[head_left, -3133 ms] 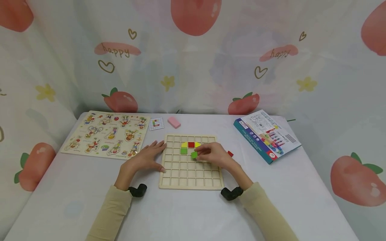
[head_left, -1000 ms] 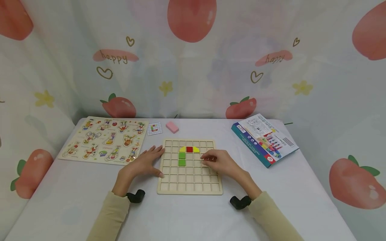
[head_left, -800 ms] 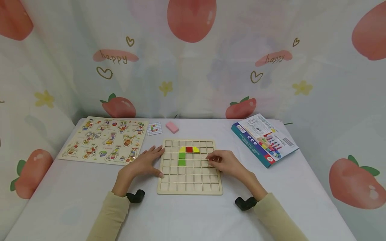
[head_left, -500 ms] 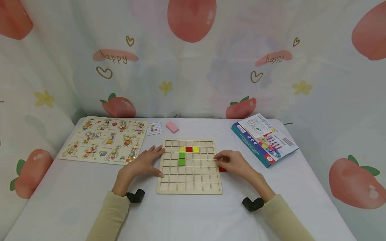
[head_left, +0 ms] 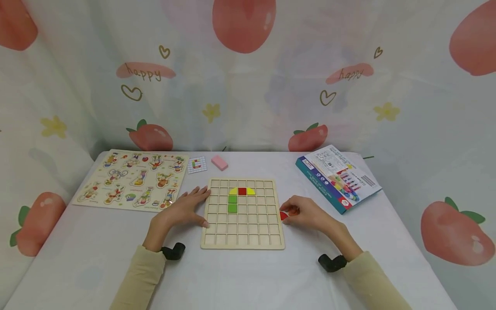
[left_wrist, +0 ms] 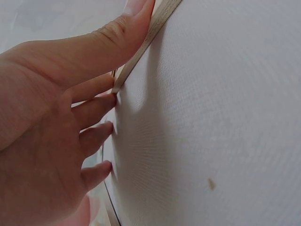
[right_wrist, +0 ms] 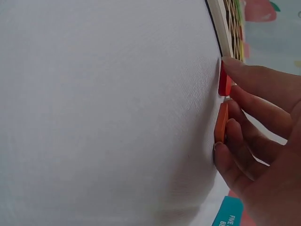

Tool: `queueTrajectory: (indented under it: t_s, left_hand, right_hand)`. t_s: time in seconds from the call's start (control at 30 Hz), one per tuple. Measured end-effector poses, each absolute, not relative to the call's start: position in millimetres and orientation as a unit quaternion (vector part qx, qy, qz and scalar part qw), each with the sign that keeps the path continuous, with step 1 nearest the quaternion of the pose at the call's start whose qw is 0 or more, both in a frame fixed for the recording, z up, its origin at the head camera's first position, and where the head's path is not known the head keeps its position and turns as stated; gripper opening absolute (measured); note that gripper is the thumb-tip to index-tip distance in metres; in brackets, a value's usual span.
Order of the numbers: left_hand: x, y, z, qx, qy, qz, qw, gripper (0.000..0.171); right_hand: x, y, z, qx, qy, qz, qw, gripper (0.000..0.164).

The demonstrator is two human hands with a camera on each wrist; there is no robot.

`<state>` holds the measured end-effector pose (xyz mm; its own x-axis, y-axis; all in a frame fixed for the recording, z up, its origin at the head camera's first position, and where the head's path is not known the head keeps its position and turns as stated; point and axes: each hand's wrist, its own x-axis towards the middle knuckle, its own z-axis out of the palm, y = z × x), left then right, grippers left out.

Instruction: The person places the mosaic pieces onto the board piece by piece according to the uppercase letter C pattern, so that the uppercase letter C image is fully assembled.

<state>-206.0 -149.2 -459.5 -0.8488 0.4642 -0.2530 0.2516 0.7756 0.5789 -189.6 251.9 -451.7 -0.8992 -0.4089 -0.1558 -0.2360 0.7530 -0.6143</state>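
A wooden grid board (head_left: pixel 248 230) lies mid-table. Set in its cells are a red square tile (head_left: pixel 242 191) between two rounded yellow tiles (head_left: pixel 251 191), and two green tiles (head_left: pixel 232 208) in a column at left. My left hand (head_left: pixel 180 213) touches the board's left edge, thumb and fingers spread. Just off the right edge, my right hand (head_left: pixel 310 214) pinches a red tile (head_left: pixel 283 215) with a curved side between thumb and fingers. The right wrist view shows an orange tile (right_wrist: pixel 221 123) by the lower fingers, which partly cover it.
A picture puzzle board (head_left: pixel 129 181) lies at back left. Beside it are a small pattern card (head_left: pixel 197 165) and a pink block (head_left: pixel 219 162). A teal-edged box (head_left: pixel 339 178) sits at back right. Patterned cloth hangs behind the table.
The green tile held over the board earlier now sits in a cell below the other green one. My right hand has moved right, off the board, onto the red tile. My left hand stays put.
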Motion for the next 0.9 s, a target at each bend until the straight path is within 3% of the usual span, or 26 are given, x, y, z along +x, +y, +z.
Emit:
queueTrajectory:
  t_s: [0.6,0.9]
  left_hand:
    - [-206.9,-147.9,-461.4,0.191,0.924,0.270,0.189,0.107]
    - [-205.8,-148.2,-459.5,0.196,0.925,0.267,0.186,0.106]
  right_hand:
    - [-194.8,246.9,-452.6,-0.173,0.920,-0.312,0.159,0.021]
    - [-194.7,246.0,-450.3,-0.184,0.919,-0.318,0.141,0.014]
